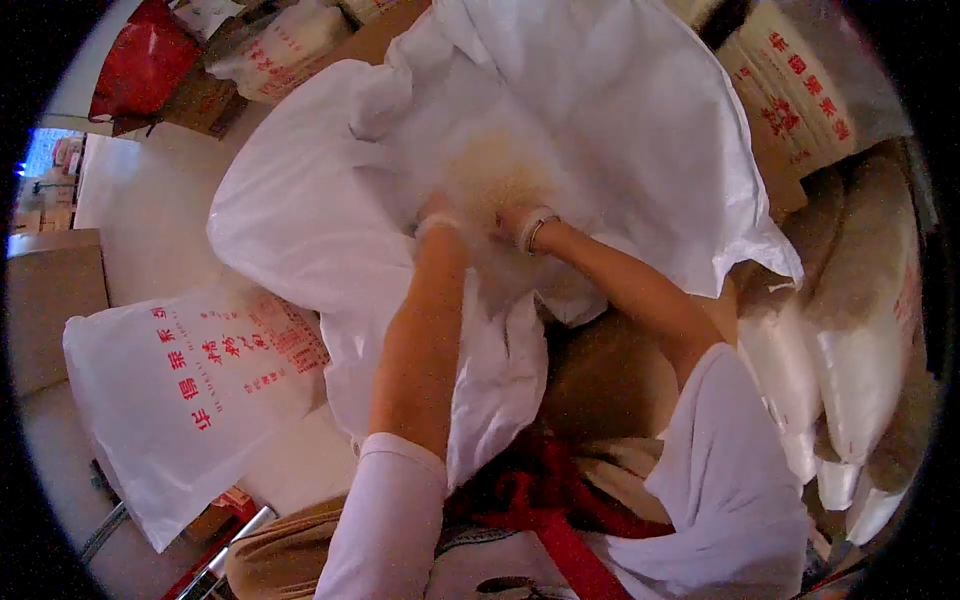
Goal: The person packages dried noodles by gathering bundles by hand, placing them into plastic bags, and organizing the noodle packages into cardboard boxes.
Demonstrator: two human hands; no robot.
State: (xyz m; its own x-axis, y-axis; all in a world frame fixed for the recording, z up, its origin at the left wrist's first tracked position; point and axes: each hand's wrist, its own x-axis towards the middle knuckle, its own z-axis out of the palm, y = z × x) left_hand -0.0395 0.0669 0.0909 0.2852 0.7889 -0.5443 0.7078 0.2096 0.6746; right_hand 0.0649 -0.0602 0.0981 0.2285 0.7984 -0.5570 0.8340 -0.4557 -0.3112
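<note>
A large white bag [300, 190] spreads wide in front of me, its mouth folded outward. Deep inside it lies a pale tan heap of loose, fine-looking material [505, 180]; its kind is too blurred to name. My left hand [437, 210] reaches down into the bag at the near left edge of the heap, its fingers blurred and hidden. Close beside it, my right hand [520, 226], with a band [540, 228] round the wrist, touches or dips into the heap's near edge. Whether either hand grips anything does not show.
A white bag with red print [235, 365] stands at the left. Several full pale sacks [860, 330] lean at the right, below another red-printed bag [790, 90]. Cardboard boxes [55, 300] are at the far left, and a red bag [145, 65] sits at the back left.
</note>
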